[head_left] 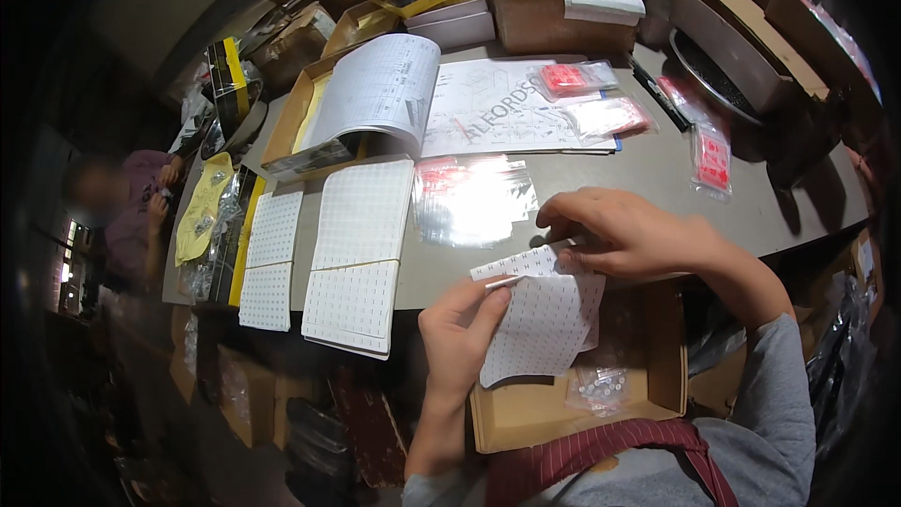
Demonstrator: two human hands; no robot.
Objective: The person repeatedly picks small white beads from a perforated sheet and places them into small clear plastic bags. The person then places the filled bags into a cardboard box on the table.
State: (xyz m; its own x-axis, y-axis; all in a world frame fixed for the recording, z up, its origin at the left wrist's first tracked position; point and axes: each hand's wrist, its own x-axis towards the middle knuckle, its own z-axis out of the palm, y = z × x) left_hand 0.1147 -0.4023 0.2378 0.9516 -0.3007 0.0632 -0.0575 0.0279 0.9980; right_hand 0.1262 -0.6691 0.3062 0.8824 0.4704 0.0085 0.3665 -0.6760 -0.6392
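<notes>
My left hand [458, 330] pinches the left edge of some white label sheets [542, 327], thumb on top. The sheets are printed with rows of small dark marks, and one part is folded back. At their upper right edge my right hand [624, 233] is closed with bent fingers, thumb against the paper; its fingertips are partly hidden. Just beyond the sheets lies a fanned pile of clear plastic bags [479, 216] with red print. To the left lie a large banded stack of label sheets [352, 268] and a narrower banded stack [270, 258].
Under my hands sits an open cardboard box [648, 404] with a bag of small round parts [601, 388]. A folded-open booklet [375, 94], red-printed packets [601, 117] and a black pen [657, 94] lie farther back. Boxes line the far edge. Another person [141, 192] sits at far left.
</notes>
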